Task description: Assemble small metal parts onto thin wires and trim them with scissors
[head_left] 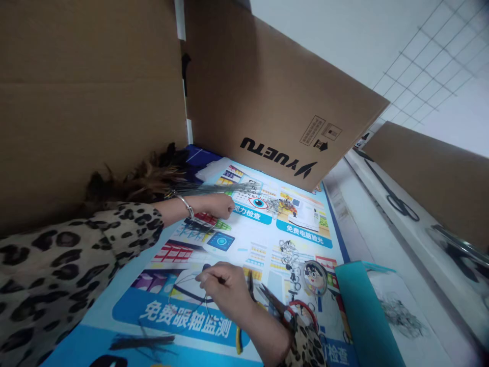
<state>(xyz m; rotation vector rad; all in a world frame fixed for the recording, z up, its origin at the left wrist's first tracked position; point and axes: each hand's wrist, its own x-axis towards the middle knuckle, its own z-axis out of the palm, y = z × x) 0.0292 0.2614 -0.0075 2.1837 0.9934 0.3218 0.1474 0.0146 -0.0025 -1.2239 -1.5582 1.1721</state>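
My left hand [221, 205], with a bracelet at the wrist, is closed in a fist beside a bundle of long thin wires [229, 187]. Whatever its fingers hold, if anything, is hidden. Short dark wire pieces [200, 227] lie just below that wrist. Nearer to me, my right hand [225, 285] pinches a thin wire [207, 306] that curves down from the fingers. Partly behind the right forearm are yellow-handled pliers [239, 340] and red-handled scissors [303, 308]. Another bunch of dark wires [143, 342] rests at the front left.
A printed poster [237, 255] covers the table. Small wire pieces [290, 255] and a round tin-like disc [315, 278] lie on the right. A teal box [367, 316] holds tangled wire [401, 316]. Brown feathers [141, 178] stand at left, against cardboard panels [267, 92].
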